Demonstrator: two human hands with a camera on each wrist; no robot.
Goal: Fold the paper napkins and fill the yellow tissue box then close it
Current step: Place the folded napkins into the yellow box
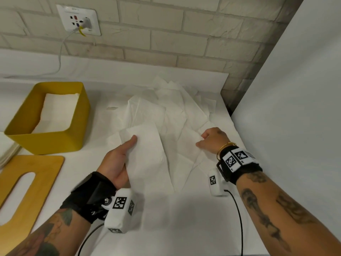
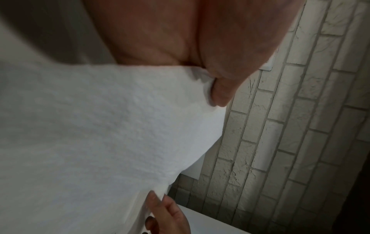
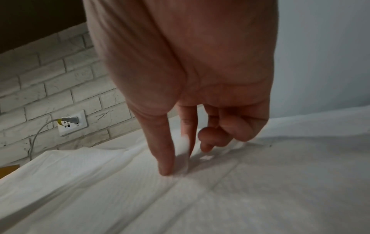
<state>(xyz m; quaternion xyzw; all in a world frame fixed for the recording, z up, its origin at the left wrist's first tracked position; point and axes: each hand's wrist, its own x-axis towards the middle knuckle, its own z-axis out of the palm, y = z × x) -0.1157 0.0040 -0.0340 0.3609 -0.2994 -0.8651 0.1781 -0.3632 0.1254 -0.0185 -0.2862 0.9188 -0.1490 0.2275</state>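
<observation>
A white table against a whitewashed brick wall carries the work. At far left stands the yellow tissue box, open at the top, with a stack of folded napkins lying inside it. Its wooden lid, cut with an oval slot, lies flat on the table just in front of the box, apart from it. At the left edge, beside the box, the corner of another stack of white sheets shows. A wall socket above the box holds a white plug whose cable trails down to the tabletop. A plain white panel closes the scene on the right.

In the middle, a loose heap of unfolded paper napkins spreads toward the back corner, sheets overlapping one another. The front sheet, a large white napkin, stretches between the two hands.

The left hand grips the napkin's left edge, thumb laid on top of the paper and fingers hidden beneath it; the left wrist view shows the thumb pressed into the sheet. The right hand pinches the napkin's right side between thumb and forefinger, the other fingers curled in, as the right wrist view shows, with the fingertips down at the paper. Both wrists wear black straps bearing white camera housings.
</observation>
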